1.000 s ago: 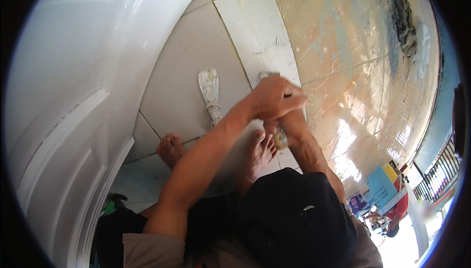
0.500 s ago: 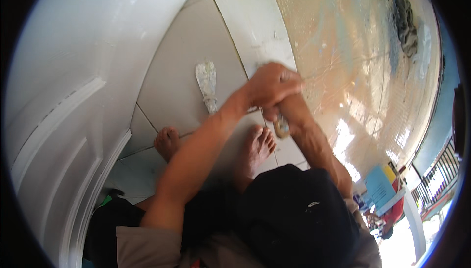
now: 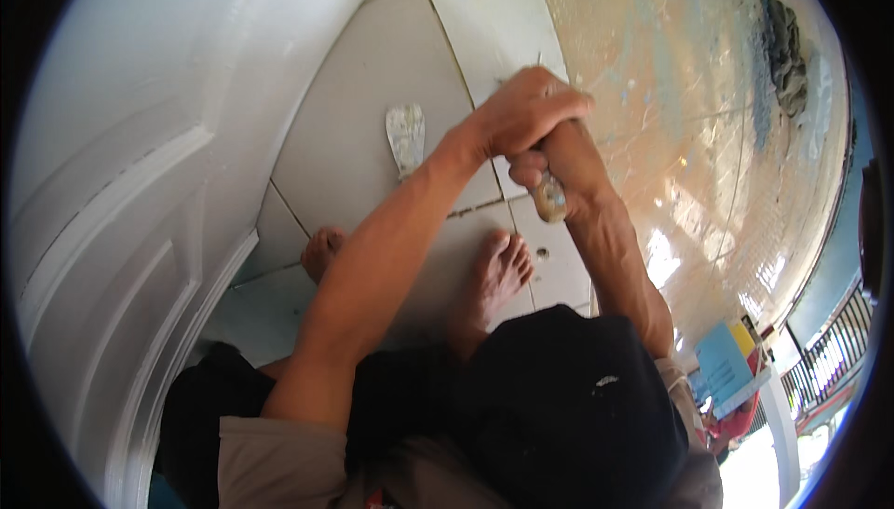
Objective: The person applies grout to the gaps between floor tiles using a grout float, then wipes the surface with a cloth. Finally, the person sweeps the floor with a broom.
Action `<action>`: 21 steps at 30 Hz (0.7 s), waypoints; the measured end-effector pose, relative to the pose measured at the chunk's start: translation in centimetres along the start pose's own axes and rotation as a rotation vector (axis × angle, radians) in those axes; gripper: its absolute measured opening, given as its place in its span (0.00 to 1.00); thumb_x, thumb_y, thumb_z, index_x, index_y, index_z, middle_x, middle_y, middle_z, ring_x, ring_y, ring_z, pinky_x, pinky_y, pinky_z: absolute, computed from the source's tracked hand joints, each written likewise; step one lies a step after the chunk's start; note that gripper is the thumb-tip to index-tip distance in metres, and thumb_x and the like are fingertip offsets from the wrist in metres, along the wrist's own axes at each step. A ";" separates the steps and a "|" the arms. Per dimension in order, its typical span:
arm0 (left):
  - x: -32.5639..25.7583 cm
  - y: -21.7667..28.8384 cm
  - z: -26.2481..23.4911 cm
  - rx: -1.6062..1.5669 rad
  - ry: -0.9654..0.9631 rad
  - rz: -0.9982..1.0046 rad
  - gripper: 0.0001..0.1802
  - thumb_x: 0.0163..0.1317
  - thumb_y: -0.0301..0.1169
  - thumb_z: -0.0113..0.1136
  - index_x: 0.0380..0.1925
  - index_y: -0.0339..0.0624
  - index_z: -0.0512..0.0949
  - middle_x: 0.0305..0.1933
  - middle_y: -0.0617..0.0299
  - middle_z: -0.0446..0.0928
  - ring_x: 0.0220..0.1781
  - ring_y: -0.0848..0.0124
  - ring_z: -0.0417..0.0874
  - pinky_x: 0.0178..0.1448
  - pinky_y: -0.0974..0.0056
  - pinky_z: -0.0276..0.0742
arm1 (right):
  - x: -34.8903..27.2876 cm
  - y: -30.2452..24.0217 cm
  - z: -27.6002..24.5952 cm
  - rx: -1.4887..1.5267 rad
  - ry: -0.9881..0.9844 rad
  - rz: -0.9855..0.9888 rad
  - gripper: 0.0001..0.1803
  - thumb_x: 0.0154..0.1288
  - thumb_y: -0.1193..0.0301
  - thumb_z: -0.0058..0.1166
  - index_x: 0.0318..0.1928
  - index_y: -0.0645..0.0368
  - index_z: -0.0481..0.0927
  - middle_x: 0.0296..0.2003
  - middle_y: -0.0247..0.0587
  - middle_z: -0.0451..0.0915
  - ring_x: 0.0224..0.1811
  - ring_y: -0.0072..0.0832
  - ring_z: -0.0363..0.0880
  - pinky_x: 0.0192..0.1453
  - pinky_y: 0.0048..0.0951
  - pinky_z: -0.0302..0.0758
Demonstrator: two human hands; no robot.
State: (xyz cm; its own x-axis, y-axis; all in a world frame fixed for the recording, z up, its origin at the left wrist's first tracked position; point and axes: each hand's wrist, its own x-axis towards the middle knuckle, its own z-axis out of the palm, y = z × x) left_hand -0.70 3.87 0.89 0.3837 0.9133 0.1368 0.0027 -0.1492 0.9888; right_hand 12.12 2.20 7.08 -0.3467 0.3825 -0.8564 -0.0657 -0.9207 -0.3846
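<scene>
My left hand [image 3: 523, 110] is closed over the top of my right hand [image 3: 566, 157], both out in front of my feet above the tiles. My right hand is wrapped round a tool whose worn, rounded handle [image 3: 551, 200] with pale smears sticks out toward me. The tool's working end is hidden beyond my hands, so its kind does not show. Left of the hands, a paint-crusted putty knife [image 3: 406, 136] lies on the tile, its near end hidden behind my left forearm.
A white panelled door [image 3: 140, 183] stands close on the left. Brownish, paint-stained floor [image 3: 643, 90] spreads to the right, with a dark crumpled cloth [image 3: 787, 57] on it. My bare feet [image 3: 500, 276] stand on the tiles. At lower right are a blue board [image 3: 724, 360] and a person in red [image 3: 740, 420].
Both clasped hands have moved away from me and slightly right, with the tool still gripped. More of its handle shows. The putty knife stays on the tile, more covered by my forearm.
</scene>
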 end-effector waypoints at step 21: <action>-0.1 -0.3 -2.4 0.056 0.064 0.034 0.21 0.66 0.43 0.57 0.27 0.34 0.83 0.29 0.49 0.84 0.37 0.58 0.86 0.48 0.51 0.80 | 1.1 -1.9 3.2 -0.061 0.041 -0.029 0.06 0.80 0.72 0.43 0.43 0.57 0.74 0.28 0.33 0.74 0.19 0.18 0.71 0.18 0.23 0.68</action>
State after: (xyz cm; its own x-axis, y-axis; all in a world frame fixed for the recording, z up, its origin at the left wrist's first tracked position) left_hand -2.92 4.68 0.72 0.3248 0.9294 0.1753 0.0426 -0.1996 0.9790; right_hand 8.91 4.17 7.95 -0.3063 0.4133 -0.8575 -0.0179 -0.9032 -0.4289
